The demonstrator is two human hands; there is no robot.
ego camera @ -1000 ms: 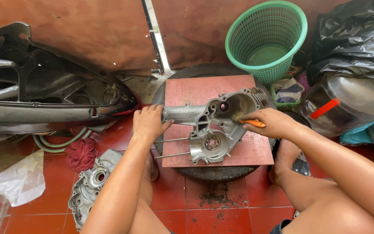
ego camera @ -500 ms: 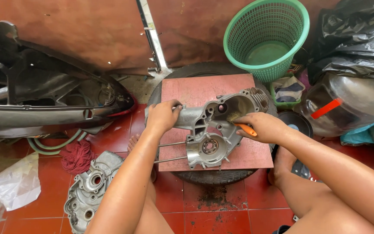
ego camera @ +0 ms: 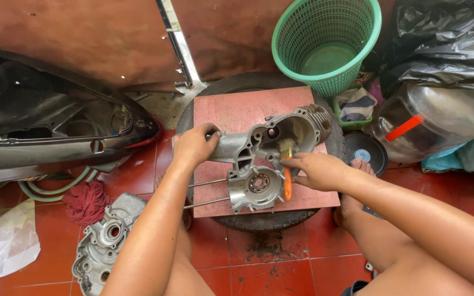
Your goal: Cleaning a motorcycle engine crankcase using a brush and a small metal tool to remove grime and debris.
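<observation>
Evidently a cleaning step is in hand: an aluminium engine crankcase (ego camera: 267, 159) is laid on a reddish board (ego camera: 231, 112) set over a tyre (ego camera: 264, 220), and it is steadied at its narrow end by the left hand (ego camera: 194, 145), whose fingers are closed around the casting. An orange-handled brush (ego camera: 287, 174) is gripped in the right hand (ego camera: 316, 170), fingers curled about the handle, with the pale bristles pressed into the open cavity near the finned cylinder mouth. Two long studs (ego camera: 209, 192) are seen projecting from the case toward the person. By judgement, the inner recesses are being brushed out, and the next move would call for the case to be held firm while the bristles are worked round the bearing seat, with the casting perhaps turned so that hidden corners are reached. Of the containers, a green plastic basket (ego camera: 330, 46) is tipped behind the board and appears to hold nothing. A small green tub (ego camera: 356, 105) beside it is filled with folded rags. A clear plastic jug (ego camera: 434, 126) with an orange strip lies on its side at the right; its contents cannot be told. A second engine cover (ego camera: 105, 241) and a red rag (ego camera: 86, 201) are lying on the tiled floor at the left.
</observation>
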